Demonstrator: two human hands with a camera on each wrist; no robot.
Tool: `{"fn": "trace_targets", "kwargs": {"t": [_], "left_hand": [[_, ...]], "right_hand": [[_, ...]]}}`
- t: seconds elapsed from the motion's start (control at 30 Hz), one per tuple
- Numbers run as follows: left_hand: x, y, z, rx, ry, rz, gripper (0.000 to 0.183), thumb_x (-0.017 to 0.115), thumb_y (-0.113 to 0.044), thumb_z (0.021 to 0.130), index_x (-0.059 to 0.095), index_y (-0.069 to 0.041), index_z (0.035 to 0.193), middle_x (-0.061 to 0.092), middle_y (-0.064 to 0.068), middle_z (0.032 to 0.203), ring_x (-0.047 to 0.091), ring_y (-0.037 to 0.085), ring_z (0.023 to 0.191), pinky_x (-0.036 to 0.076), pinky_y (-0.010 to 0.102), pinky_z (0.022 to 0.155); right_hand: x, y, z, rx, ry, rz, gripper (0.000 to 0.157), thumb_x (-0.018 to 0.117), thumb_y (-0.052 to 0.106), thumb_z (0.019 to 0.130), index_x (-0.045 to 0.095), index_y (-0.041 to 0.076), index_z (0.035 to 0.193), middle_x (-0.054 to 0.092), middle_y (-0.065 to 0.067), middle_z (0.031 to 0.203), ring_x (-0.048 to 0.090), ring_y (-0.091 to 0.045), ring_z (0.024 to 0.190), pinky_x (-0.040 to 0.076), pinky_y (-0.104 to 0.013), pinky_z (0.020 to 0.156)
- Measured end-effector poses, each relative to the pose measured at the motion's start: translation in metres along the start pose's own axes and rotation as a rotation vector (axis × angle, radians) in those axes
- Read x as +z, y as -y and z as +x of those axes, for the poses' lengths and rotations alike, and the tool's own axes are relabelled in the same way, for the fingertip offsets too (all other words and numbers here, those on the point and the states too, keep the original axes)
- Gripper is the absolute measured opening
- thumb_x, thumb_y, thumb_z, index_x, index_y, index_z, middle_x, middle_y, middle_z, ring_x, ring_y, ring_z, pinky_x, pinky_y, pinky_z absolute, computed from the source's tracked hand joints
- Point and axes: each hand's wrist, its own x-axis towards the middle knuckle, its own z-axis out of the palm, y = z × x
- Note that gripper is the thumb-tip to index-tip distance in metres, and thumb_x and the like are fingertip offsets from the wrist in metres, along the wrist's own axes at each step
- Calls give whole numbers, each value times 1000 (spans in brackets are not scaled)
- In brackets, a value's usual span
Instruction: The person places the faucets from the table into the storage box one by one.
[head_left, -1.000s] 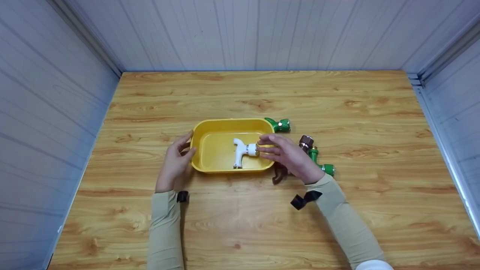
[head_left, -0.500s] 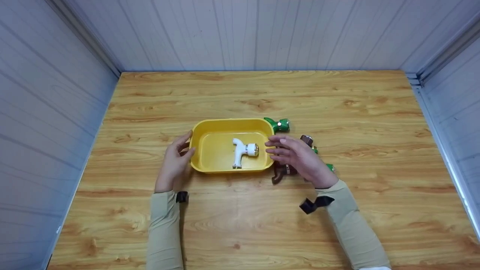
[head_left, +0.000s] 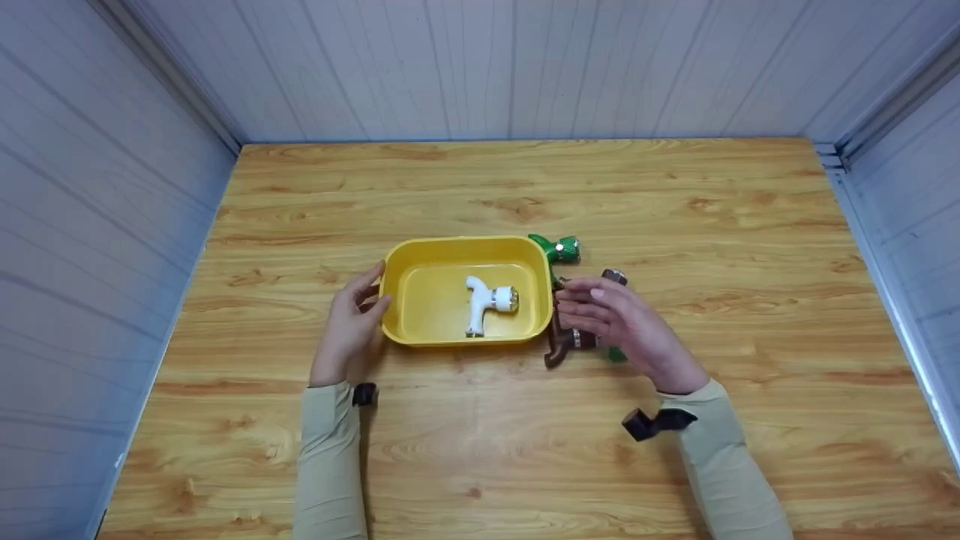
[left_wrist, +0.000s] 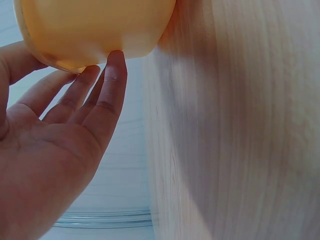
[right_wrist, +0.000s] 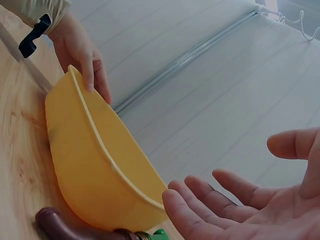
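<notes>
A white faucet [head_left: 479, 307] lies inside the yellow plastic basin [head_left: 431, 304] in the head view. My left hand [head_left: 351, 319] touches the basin's left end with its fingertips; in the left wrist view, the fingers [left_wrist: 114, 82] look nearly straight against the wall. To the basin's right, my right hand [head_left: 634, 326] hovers with relaxed, extended fingers and nothing held. Below and around it lie a brown faucet [head_left: 557, 351], another brown faucet's knob [head_left: 614, 277] and a green part [head_left: 616, 354], partly hidden by the hand. A green faucet [head_left: 566, 249] rests at the basin's far right corner.
The wood-grain table [head_left: 465, 450] extends around the basin. Pale panelled walls [head_left: 480, 67] bound it at the back and both sides. A black camera mount [head_left: 652, 424] sits on the right wrist, another mount [head_left: 364, 394] on the left.
My right hand has drawn back to the right, from over the basin's right rim and the white faucet's knob to above the loose faucets. The left hand and basin look unmoved.
</notes>
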Motion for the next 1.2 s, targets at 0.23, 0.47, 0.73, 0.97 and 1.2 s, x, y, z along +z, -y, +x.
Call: {"fn": "trace_targets", "kwargs": {"t": [0.23, 0.47, 0.73, 0.97, 1.2], "left_hand": [[-2, 20, 6, 6, -11, 5, 52, 57, 7, 91, 42, 2, 141, 39, 19, 143, 47, 38, 120, 39, 46, 101], [-2, 23, 5, 15, -24, 1, 52, 57, 6, 91, 43, 0, 141, 41, 16, 142, 49, 33, 118, 39, 44, 100], [-2, 23, 5, 31, -15, -23, 53, 57, 8, 91, 43, 1, 141, 42, 19, 140, 47, 36, 120, 39, 47, 100], [-3, 20, 5, 21, 1, -46, 54, 57, 7, 91, 41, 1, 142, 38, 21, 144, 45, 40, 122, 37, 48, 102], [-4, 21, 7, -18, -2, -32, 53, 58, 4, 92, 42, -2, 142, 40, 15, 145, 46, 33, 121, 37, 43, 102]], "right_hand": [[-16, 4, -16, -12, -34, -113, 45, 38, 19, 104, 39, -14, 135, 51, -24, 131, 47, -42, 123, 34, -54, 103], [-31, 5, -30, 2, -104, -150, 44, 37, 18, 104, 38, -14, 134, 44, -33, 134, 48, -40, 120, 33, -56, 103], [-42, 2, -41, -23, -163, -135, 45, 39, 17, 104, 38, -17, 132, 45, -35, 131, 44, -48, 121, 40, -48, 100], [-52, -1, -52, -37, -183, -166, 40, 37, 14, 104, 41, -16, 131, 49, -33, 127, 51, -42, 116, 39, -50, 100], [-57, 2, -58, -47, -212, -183, 45, 41, 16, 103, 38, -18, 131, 55, -28, 124, 49, -45, 117, 41, -48, 99]]}}
